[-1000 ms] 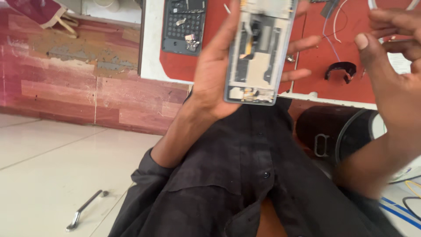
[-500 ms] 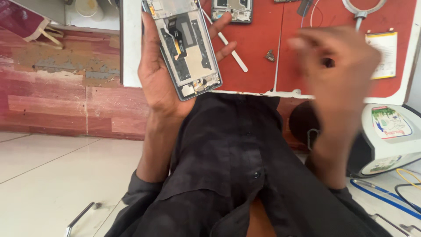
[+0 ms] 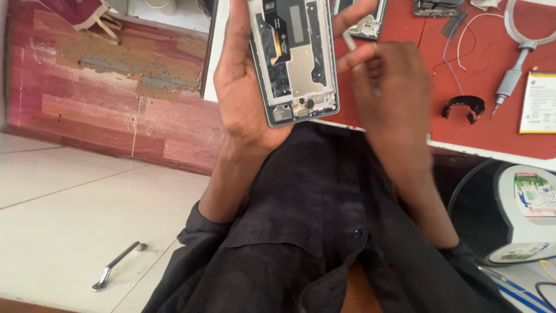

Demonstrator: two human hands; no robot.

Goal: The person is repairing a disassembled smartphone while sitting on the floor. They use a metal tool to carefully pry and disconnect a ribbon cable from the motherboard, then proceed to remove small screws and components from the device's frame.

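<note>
My left hand grips an opened phone from behind, held upright in front of me with its bare inner frame, dark parts and cables facing me. My right hand is blurred, just right of the phone, over the red work mat. Its fingers curl down on the lower end of a thin white stick that lies on the mat. Whether the fingers grip the stick is not clear.
Another dismantled phone, a thin wire, a black curved part, a grey-handled tool and a white flat battery lie on the mat. A round white device stands at right. A metal handle lies on the pale floor.
My left hand has kept the phone while the view shifted. My right hand has come down from the air to the white stick beside the phone.
</note>
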